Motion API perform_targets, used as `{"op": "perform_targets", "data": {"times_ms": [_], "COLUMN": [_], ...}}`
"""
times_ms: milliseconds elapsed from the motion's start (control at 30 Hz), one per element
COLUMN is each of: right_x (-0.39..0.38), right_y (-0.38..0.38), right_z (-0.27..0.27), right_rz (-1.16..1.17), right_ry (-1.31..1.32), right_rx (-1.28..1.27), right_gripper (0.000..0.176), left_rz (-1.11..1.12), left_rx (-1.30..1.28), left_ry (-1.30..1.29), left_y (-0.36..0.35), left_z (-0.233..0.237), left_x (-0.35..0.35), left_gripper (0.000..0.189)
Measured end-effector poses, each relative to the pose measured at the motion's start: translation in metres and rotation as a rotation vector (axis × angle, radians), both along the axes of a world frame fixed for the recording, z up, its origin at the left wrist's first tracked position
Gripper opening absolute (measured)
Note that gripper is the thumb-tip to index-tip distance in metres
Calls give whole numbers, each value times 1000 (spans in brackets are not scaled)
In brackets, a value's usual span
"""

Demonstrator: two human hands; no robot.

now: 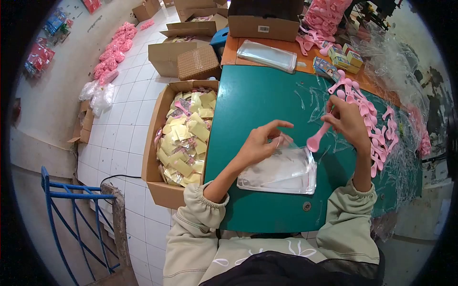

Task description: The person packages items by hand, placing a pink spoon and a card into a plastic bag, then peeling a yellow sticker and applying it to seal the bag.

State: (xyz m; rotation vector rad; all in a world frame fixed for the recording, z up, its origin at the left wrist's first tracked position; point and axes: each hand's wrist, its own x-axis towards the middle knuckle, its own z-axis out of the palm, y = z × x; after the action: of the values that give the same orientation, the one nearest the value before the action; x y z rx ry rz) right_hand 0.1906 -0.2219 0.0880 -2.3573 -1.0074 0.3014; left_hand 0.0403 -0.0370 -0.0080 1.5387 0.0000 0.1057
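A green table [257, 105] stands on a white tiled floor [129, 114]. Beside its left edge an open carton [152, 157] holds yellow packets [183, 143]. At the far end lie a flat pack of clear film [267, 55], small printed boxes [346, 58] and a brown carton [262, 26]. Pink bundles [114, 50] line the wall; a blue railing [71, 214] stands near left.

The table [253, 105] has a green top, and its far part is orange-brown. Under the left hand's fingers [276, 125], and touching them, lies a flat stack of clear bags [281, 174]. Just beside the right hand's fingers [334, 117], toward the right edge, pink spoons [379, 136] lie in a loose heap. Well beyond the fingers of both hands are a pack of clear sleeves [267, 56], small printed boxes [344, 59] and a cardboard box [264, 26].
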Motion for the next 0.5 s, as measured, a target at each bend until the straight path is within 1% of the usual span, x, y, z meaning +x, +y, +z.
{"op": "perform_targets", "data": {"times_ms": [67,167,267,367,500], "right_x": [-2,-5,-23,-30,-36], "right_y": [-1,-1,8,12,16], "right_z": [5,8,19,18,15], "right_rz": [-37,-32,-139,-137,-119], "right_ry": [21,62,-24,-97,-109], "right_rx": [135,368,477,518,575], "right_gripper": [15,14,13,12,13], "left_rz": [14,30,98,104,94], "left_rx": [-18,-195,-182,-132,-249], "left_ry": [38,203,166,127,171], "left_y": [6,8,5,6,6], "left_z": [-2,8,6,-2,7], "left_x": [0,-2,-3,-1,-3], "left_gripper": [36,42,46,50,50]}}
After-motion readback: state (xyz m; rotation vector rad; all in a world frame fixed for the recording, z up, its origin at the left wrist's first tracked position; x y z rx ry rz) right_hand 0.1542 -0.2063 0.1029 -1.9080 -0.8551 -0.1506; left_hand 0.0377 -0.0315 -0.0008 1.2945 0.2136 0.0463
